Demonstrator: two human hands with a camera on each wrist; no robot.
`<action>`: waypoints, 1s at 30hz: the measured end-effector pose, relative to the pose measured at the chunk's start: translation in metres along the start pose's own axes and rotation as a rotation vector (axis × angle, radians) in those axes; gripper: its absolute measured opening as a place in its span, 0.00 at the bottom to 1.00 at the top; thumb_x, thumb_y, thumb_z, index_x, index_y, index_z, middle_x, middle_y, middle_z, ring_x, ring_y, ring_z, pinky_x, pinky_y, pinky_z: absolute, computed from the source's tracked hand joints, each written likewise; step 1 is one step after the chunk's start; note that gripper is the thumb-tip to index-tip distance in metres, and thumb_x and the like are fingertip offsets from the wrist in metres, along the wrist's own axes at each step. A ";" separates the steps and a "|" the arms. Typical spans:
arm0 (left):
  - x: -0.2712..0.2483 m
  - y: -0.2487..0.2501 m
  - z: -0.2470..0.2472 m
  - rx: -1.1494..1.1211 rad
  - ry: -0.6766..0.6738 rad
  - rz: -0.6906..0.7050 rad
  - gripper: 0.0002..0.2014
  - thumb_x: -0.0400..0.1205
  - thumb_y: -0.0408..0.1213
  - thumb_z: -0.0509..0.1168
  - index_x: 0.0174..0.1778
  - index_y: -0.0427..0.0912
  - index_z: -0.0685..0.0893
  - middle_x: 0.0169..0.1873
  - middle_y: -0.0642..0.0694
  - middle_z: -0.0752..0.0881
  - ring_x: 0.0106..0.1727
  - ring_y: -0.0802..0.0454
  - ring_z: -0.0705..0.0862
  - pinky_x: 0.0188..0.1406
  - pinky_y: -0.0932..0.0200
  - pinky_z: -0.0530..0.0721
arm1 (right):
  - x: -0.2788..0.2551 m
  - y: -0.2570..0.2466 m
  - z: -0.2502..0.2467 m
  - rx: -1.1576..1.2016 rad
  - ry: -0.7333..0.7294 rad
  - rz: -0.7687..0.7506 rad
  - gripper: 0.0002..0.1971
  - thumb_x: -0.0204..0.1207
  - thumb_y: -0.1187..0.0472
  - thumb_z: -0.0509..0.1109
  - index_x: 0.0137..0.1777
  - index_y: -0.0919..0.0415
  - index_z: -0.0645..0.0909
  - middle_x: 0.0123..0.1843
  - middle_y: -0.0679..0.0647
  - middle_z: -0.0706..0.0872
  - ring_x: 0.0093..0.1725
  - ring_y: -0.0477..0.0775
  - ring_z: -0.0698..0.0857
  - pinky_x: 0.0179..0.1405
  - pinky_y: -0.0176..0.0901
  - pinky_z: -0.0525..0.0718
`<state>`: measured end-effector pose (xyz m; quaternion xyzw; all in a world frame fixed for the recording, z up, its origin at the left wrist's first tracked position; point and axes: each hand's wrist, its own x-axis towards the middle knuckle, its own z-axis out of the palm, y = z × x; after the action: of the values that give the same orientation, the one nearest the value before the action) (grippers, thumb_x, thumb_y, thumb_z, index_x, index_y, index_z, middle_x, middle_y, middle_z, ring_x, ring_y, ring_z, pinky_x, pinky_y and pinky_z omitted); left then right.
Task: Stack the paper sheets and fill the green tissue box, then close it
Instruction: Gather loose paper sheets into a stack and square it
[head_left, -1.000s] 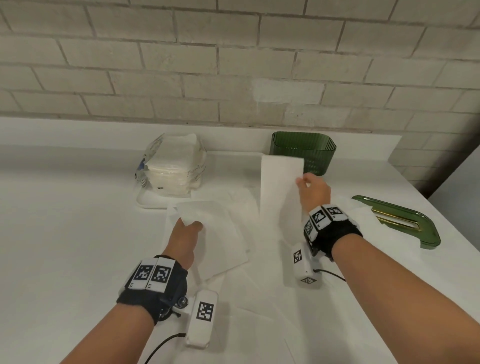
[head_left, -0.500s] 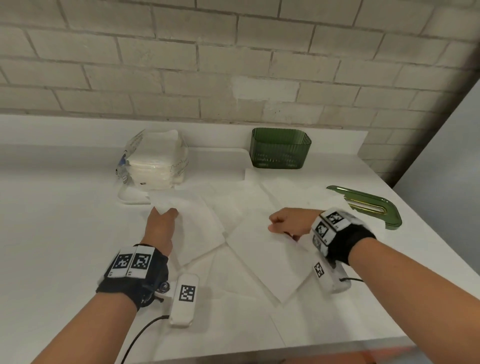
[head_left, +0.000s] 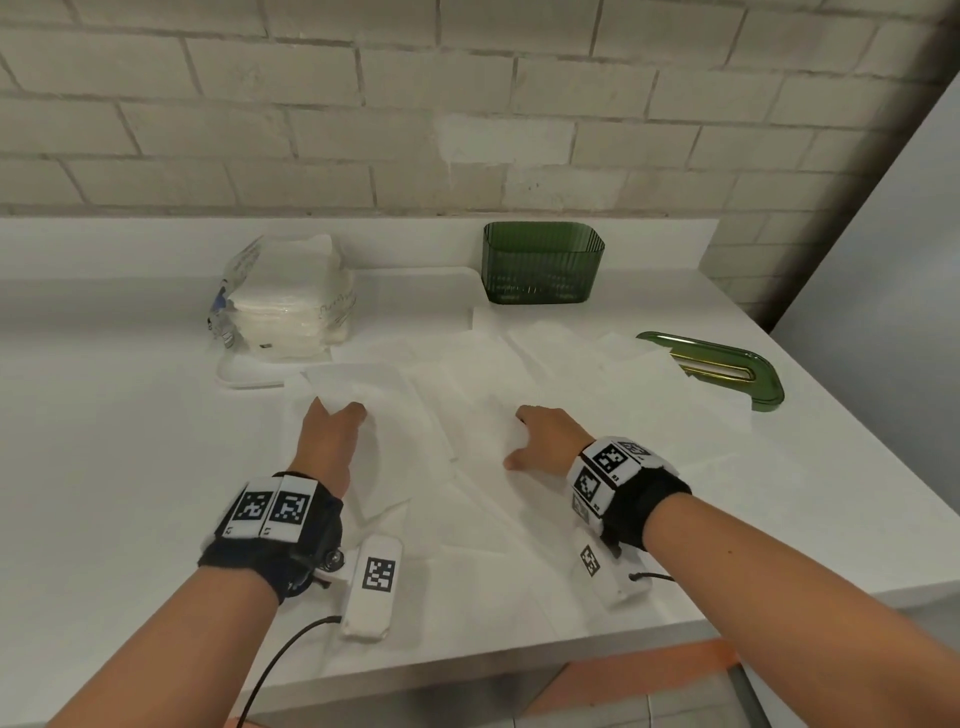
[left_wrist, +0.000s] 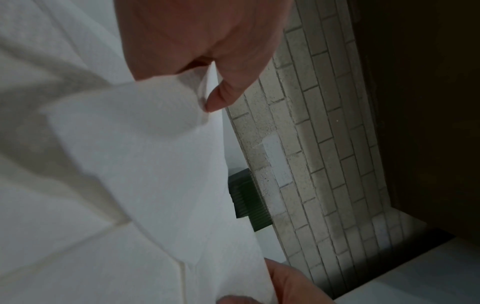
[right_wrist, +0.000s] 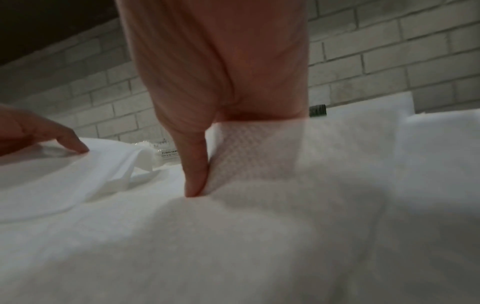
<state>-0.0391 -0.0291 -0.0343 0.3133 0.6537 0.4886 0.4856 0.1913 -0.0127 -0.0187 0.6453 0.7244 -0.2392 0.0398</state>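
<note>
Early stage. Paper sheets (head_left: 467, 395) are lying loose and overlapping across the counter (head_left: 130, 467), not yet forming one stack.

Left hand (head_left: 332, 436) is gripping the near edge of a sheet; in the left wrist view the paper is curling up between thumb (left_wrist: 226, 96) and fingers, so I'm reading it as a pinch. Right hand (head_left: 545, 441) is sitting on a sheet mid-counter; in the right wrist view the thumb (right_wrist: 197, 164) is pressing down beside a raised fold, and the other fingers are hidden behind the paper, so I'm judging it as gripping that fold.

Green tissue box (head_left: 543, 262) is standing open at the back of the counter against the low white upstand; no paper is showing inside as far as I can tell. Its green lid (head_left: 722, 369) is lying off to the right, partly over a sheet, well apart from the box.

Remaining, by my read: gathering the sheets into a stack, loading the box, fitting the lid.

Also there: an opened plastic pack of white tissue (head_left: 291, 306) at back left, on a white tray.

Surface is plain matte white, with its front edge near the camera. Behind it a pale brick wall (head_left: 363, 104) is running across the back, and a light grey panel is showing at far right.
</note>
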 end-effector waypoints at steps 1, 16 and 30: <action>-0.001 0.000 0.002 0.001 -0.009 0.010 0.17 0.80 0.29 0.58 0.65 0.32 0.76 0.53 0.35 0.81 0.53 0.39 0.80 0.41 0.56 0.77 | 0.001 0.000 0.000 0.023 -0.007 -0.010 0.29 0.75 0.53 0.70 0.73 0.64 0.67 0.71 0.59 0.76 0.69 0.59 0.76 0.67 0.47 0.75; -0.019 0.028 0.044 0.100 -0.191 0.027 0.12 0.82 0.26 0.56 0.58 0.38 0.79 0.50 0.38 0.84 0.52 0.40 0.82 0.49 0.52 0.81 | 0.022 0.065 -0.062 -0.026 0.056 0.229 0.37 0.77 0.46 0.67 0.81 0.60 0.58 0.81 0.58 0.61 0.79 0.60 0.63 0.76 0.49 0.63; -0.023 0.022 0.071 0.104 -0.153 -0.018 0.11 0.82 0.29 0.56 0.57 0.39 0.79 0.53 0.36 0.84 0.55 0.37 0.83 0.52 0.49 0.81 | 0.033 0.078 -0.063 0.234 0.129 0.092 0.33 0.77 0.55 0.69 0.80 0.62 0.62 0.79 0.59 0.67 0.77 0.59 0.68 0.74 0.46 0.67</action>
<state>0.0340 -0.0180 -0.0095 0.3686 0.6419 0.4241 0.5218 0.2765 0.0462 0.0015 0.6921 0.6624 -0.2779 -0.0714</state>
